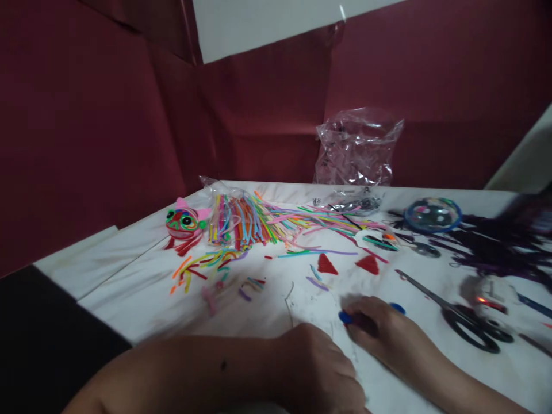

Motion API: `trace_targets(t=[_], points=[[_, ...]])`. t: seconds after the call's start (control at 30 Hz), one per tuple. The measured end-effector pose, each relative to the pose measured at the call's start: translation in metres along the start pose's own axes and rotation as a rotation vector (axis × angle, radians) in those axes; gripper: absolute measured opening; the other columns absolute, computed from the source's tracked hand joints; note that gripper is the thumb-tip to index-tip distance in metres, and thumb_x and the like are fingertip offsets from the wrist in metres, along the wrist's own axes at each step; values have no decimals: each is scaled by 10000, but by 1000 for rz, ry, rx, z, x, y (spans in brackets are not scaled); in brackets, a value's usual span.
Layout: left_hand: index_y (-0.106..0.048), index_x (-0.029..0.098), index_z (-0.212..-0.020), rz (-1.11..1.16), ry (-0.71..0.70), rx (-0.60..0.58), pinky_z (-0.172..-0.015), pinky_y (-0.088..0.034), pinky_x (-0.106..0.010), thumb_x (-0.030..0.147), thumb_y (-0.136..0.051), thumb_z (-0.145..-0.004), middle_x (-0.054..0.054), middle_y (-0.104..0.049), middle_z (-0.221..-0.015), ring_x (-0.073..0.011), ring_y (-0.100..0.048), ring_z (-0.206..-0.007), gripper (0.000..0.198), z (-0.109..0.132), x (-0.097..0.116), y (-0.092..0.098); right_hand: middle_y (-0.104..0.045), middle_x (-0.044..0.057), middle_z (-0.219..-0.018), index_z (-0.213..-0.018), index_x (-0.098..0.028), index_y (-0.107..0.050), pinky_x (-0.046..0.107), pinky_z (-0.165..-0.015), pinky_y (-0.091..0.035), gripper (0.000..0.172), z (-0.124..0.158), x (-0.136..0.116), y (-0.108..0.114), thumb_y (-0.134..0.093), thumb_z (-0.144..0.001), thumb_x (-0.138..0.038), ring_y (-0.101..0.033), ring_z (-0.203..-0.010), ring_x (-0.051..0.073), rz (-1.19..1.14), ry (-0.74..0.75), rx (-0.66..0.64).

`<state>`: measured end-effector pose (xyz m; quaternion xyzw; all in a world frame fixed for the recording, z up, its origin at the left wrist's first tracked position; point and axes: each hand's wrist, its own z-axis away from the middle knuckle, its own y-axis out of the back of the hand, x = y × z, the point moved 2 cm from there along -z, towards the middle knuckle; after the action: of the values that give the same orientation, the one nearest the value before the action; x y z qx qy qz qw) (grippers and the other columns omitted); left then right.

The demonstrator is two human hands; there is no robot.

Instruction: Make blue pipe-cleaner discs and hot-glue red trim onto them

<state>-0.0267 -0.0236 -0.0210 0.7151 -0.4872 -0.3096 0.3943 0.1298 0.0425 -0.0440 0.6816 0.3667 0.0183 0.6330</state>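
My right hand [382, 328] is closed with thumb and fingers pinched around a small blue-ended thing [345, 317]; its kind is hard to make out. Another blue bit [397, 308] shows just behind that hand. Beside it on the left, my left hand [321, 368] is curled low over the white paper [310, 307], back of the hand up, its fingertips hidden. Pencil-like outlines run across the paper. Beyond the hands lie two red fuzzy triangles [327, 264] and short blue and purple pipe cleaner pieces [317, 282].
Black-handled scissors [457, 316] lie to the right, beside a blurred white tool [494, 299] with a glowing orange light. A bundle of colourful pipe cleaners [245, 221], a pink-and-red animal face [183, 224], a clear plastic bag [357, 152] and a blue-rimmed bowl [432, 215] stand farther back.
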Motion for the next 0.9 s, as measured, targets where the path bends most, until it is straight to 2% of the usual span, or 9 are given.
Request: trace_targets(t=[0.27,0.5,0.7,0.9], points=[[-447,180,-460,146,138,122,-441,-345,-253,255,-436,-837,23,-471,-409,-84,-434,-409,385,2,-10,0,-646,67,-825,-828,-197,-624,320,-668,-496,145,0,-6,5,-512,-735,-186,-620,-740,205,-27,11,7],[-448,183,-463,88,137,13,-448,-350,-222,296,-509,-816,43,-474,-423,-74,-472,-451,376,1,-8,-5,-660,48,-856,-904,-234,-620,309,-648,-509,165,2,8,-3,-528,-769,-255,-640,-742,200,-26,54,23],[-452,177,-456,96,152,106,-426,-323,-228,272,-535,-790,47,-457,-409,-72,-441,-428,357,3,-10,-3,-647,50,-817,-859,-209,-624,313,-636,-510,152,1,1,1,-507,-766,-237,-634,-712,193,-15,43,-1],[-463,176,-471,136,155,73,-439,-335,-223,263,-523,-805,44,-465,-412,-72,-445,-428,350,2,-9,-4,-636,49,-805,-835,-205,-613,310,-632,-498,131,1,-1,3,-507,-758,-216,-623,-711,192,-24,47,4]])
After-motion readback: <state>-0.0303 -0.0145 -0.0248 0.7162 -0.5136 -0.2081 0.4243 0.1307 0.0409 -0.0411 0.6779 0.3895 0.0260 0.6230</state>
